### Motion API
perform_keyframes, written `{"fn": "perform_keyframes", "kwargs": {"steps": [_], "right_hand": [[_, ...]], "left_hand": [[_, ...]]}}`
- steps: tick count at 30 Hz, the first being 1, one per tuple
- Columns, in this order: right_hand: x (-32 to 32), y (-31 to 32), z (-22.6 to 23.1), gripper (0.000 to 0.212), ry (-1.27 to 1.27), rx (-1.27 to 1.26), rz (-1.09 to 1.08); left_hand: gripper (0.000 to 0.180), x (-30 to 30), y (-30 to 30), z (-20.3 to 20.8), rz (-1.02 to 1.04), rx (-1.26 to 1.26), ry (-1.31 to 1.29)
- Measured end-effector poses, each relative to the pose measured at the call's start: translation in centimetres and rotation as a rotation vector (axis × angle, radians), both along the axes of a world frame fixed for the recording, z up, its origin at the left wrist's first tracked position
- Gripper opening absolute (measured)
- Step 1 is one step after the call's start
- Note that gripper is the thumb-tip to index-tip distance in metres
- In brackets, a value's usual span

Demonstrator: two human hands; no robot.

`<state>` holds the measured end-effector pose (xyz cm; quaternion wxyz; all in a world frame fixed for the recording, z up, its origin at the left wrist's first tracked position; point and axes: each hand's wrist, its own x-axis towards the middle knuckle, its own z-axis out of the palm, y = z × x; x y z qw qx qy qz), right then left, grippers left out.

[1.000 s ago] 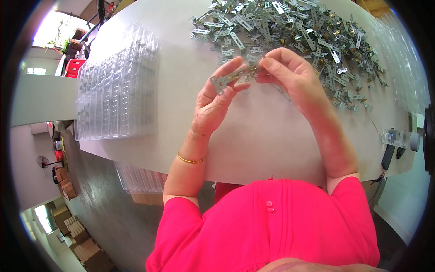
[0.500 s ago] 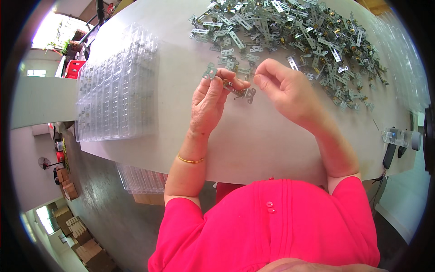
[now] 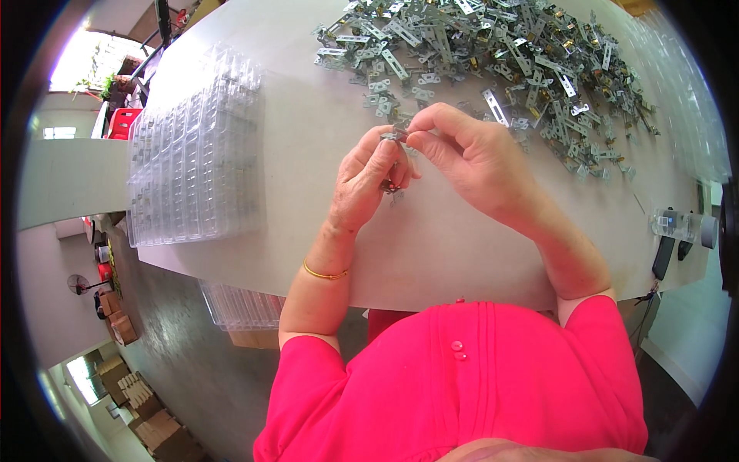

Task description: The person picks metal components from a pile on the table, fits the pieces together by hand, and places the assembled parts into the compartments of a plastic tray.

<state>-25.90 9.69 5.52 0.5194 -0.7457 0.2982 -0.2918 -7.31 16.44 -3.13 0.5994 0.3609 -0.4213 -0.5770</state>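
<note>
The metal bracket [image 3: 391,137] is pinched in your left hand [image 3: 363,181] and at its end by your right hand [image 3: 479,163], above the table [image 3: 462,258], between its near edge and the heaped metal parts [image 3: 500,58]; clear trays [image 3: 196,154] lie along the left edge.

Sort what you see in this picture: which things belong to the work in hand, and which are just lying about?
In the work:
metal pieces in the left hand, met by the right hand
heap of metal parts
clear plastic trays, probably

Seemingly just lying about:
clear bottle
fan
cardboard boxes
</note>
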Motion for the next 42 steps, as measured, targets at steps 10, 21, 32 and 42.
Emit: {"fn": "perform_keyframes", "kwargs": {"steps": [10,21,32,42], "right_hand": [[-0.1,-0.2,-0.5,0.013,0.1,-0.122,-0.03],[-0.2,0.2,-0.2,0.015,0.155,-0.196,-0.023],[0.3,0.4,-1.3,0.005,0.067,-0.354,-0.079],[-0.1,-0.9,-1.5,0.005,-0.044,-0.228,-0.176]], "left_hand": [[0.034,0.2,0.1,-0.3,-0.008,-0.006,-0.02],[0.027,-0.1,0.7,0.3,0.019,0.065,-0.3],[0.023,-0.8,0.6,-0.1,-0.033,-0.122,-0.549],[0.041,0.2,-0.3,0.3,-0.07,-0.065,0.083]]}}
